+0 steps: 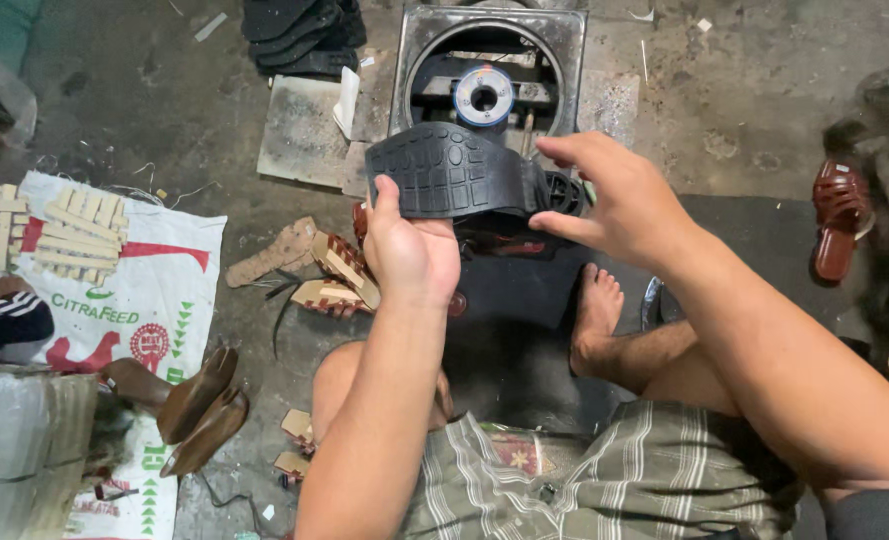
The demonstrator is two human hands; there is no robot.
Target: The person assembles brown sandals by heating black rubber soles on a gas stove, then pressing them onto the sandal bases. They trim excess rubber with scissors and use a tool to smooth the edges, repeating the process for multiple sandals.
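Black sole (449,170): rubber by appearance, matt, with a moulded grid tread of raised blocks; it bends under grip, held by the left hand (411,250) and touched by the right hand (614,200).

Machine housing (564,40): grey metal, dull and scuffed, dust-coated. The round disc (483,95) inside it shows a brighter, smoother metallic face.

Floor (744,90): bare concrete, rough, stained and gritty.

Sack (154,290): woven plastic fabric, white, printed, creased and soiled.

Brown soles (204,410): smooth, slightly glossy, leather-like.

Red sandal (837,215): glossy strapped upper, leather or synthetic; cannot tell which.

Pale strips (79,230): matt, wood or board; uncertain.

Shorts (624,480): striped woven cloth, matt.
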